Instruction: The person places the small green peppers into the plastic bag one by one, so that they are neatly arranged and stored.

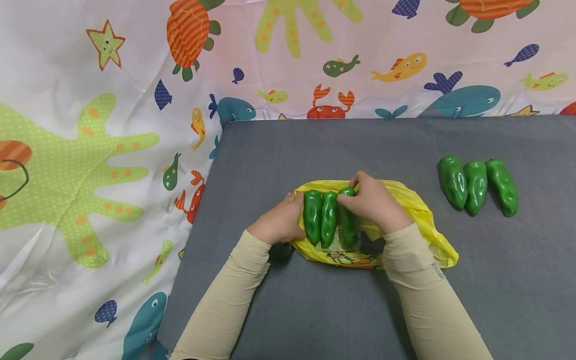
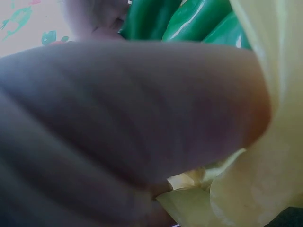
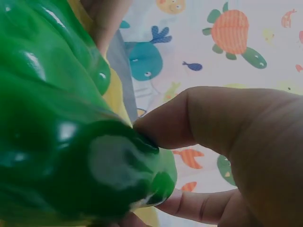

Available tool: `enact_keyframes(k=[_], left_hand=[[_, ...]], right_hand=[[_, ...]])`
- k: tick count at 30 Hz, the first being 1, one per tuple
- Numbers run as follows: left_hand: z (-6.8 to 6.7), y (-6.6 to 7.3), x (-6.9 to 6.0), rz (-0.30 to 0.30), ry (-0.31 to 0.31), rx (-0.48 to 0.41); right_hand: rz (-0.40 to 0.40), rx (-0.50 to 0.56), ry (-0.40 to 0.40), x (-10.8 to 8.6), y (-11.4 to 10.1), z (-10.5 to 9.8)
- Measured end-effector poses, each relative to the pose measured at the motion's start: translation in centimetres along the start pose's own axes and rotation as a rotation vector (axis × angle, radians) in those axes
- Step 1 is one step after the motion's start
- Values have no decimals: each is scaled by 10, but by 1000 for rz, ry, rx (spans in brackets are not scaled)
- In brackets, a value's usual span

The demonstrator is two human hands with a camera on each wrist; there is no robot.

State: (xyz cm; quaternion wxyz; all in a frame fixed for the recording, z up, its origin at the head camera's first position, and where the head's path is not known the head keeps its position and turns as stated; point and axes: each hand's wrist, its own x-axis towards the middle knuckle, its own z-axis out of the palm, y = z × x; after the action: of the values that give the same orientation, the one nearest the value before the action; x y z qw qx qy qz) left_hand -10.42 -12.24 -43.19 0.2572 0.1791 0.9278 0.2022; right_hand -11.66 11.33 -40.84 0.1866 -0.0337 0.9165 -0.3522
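A yellow plastic bag (image 1: 407,197) lies spread on the table under several green peppers. Two peppers, one of them the left pepper (image 1: 312,217), rest side by side on it. My right hand (image 1: 375,202) pinches the upper end of a third green pepper (image 1: 348,225) between thumb and fingers. The right wrist view shows that held pepper (image 3: 94,165) close up, with the thumb (image 3: 175,118) on its end. At the bag's left edge, my left hand (image 1: 283,217) grips the yellow plastic (image 2: 265,179) beside the leftmost pepper. Its fingertips are partly hidden by the plastic.
Three more green peppers (image 1: 476,187) lie together at the right on the grey tabletop (image 1: 315,310). Dark wrist straps, one being the right strap (image 1: 371,244), show beneath both wrists. A curtain (image 1: 288,80) printed with sea animals hangs behind and to the left.
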Motion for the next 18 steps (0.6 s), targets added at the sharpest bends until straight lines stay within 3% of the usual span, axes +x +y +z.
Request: enact_keyframes(k=[18], left_hand=[[-2, -1, -1, 18, -4, -17]], right_hand=[[20, -20, -31, 8, 5, 5]])
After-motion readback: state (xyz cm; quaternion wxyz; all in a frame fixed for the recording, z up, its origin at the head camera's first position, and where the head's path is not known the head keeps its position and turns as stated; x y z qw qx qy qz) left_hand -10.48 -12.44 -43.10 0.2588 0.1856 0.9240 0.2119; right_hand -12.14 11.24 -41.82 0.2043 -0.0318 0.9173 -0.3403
